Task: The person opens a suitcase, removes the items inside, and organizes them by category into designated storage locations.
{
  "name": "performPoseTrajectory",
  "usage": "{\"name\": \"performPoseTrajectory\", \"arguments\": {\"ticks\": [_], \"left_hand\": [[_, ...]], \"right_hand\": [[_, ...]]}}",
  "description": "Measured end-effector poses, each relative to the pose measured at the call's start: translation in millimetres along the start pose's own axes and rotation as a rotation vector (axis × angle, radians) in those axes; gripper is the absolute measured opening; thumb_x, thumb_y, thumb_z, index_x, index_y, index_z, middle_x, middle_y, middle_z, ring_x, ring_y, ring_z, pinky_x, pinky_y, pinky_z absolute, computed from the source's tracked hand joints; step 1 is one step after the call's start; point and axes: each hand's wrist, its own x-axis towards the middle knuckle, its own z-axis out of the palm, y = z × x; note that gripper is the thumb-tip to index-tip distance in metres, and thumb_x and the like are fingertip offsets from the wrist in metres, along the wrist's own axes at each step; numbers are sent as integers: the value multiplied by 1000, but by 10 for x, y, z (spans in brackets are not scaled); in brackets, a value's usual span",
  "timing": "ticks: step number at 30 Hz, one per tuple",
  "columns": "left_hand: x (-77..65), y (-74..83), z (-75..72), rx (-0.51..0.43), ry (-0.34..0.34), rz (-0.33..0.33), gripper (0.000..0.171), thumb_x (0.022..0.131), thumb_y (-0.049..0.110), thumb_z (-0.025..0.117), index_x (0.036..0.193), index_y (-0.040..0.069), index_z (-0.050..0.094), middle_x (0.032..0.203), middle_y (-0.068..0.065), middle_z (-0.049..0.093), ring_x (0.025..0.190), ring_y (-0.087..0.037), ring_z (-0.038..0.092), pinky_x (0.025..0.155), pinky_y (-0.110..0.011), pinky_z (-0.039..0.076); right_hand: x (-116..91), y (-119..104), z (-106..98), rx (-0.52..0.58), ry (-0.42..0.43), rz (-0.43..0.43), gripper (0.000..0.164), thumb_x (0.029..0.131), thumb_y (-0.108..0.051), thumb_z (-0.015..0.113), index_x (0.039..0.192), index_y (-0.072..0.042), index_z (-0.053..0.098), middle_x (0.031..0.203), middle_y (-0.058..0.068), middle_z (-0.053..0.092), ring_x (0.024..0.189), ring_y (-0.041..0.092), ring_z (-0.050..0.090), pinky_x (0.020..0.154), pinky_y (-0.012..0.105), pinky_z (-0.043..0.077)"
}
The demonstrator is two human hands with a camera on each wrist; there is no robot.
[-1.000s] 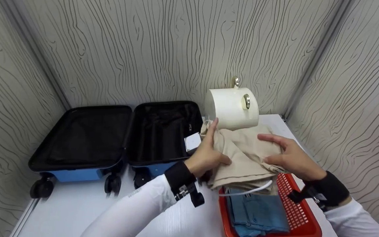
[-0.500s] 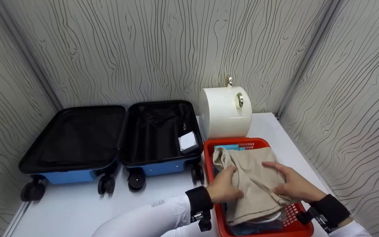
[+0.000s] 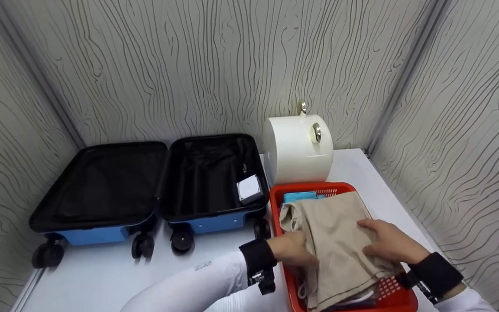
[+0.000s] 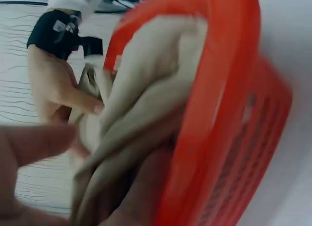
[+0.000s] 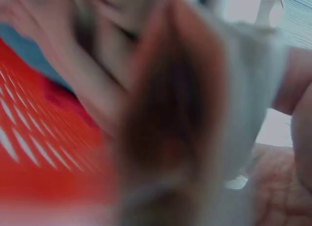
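A folded beige garment [image 3: 338, 242] with a white cord lies on other clothes in a red plastic basket [image 3: 277, 189]. My left hand [image 3: 293, 249] holds its left side, its thumb above the cloth. In the left wrist view, a finger [image 4: 146, 187] of that hand runs under the folds, just inside the basket's rim. My right hand [image 3: 392, 242] grips the right edge of the garment, thumb and forefinger on top. The right wrist view is blurred; its other fingers are hard to make out there.
An opened blue suitcase [image 3: 100, 234] with black lining stands on the white table [image 3: 180, 277] to the left. A small white box [image 3: 249, 188] lies in its right half. Behind the basket is a cream drum-shaped container [image 3: 301, 151] with shiny metal fittings.
Both hands have lowered the beige garment from above the basket onto the clothes inside it. Over the last half second its near edge has spread slightly toward the front.
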Motion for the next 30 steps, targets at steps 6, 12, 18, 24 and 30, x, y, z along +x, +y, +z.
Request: {"name": "performPoseTrajectory", "arguments": {"ticks": [6,12,18,24,30], "left_hand": [[13,58,-112,690,393,275,18,93,31,77,92,15,67,96,-3,65,84,-18,64,66,-32,55],[95,70,-11,975,362,362,26,91,38,77,107,18,76,118,-4,66,101,-22,64,79,-31,58],[198,28,59,1011,230,251,32,92,39,78,115,17,79,110,-2,70,91,-18,65,73,-32,59],[336,-70,113,1096,180,223,41,83,45,88,117,21,80,110,0,72,92,-15,68,74,-32,61],[390,-205,225,1174,256,271,38,83,48,86,111,23,80,109,1,72,92,-17,67,66,-31,58]], "right_hand": [[49,-138,-119,-96,237,-95,53,79,-11,90,120,16,70,124,38,64,114,55,66,100,68,52],[151,-275,84,-63,119,-162,73,85,-27,90,139,13,62,140,42,57,131,61,57,107,71,49],[249,-254,283,14,-70,-82,99,91,-50,85,160,8,43,155,46,44,143,64,47,112,75,43],[334,-171,413,70,-158,-77,104,90,-51,85,161,9,39,159,47,39,146,65,42,115,76,39],[366,-271,487,-3,-215,-41,106,83,-45,91,161,9,41,157,55,31,142,70,43,113,77,41]]}}
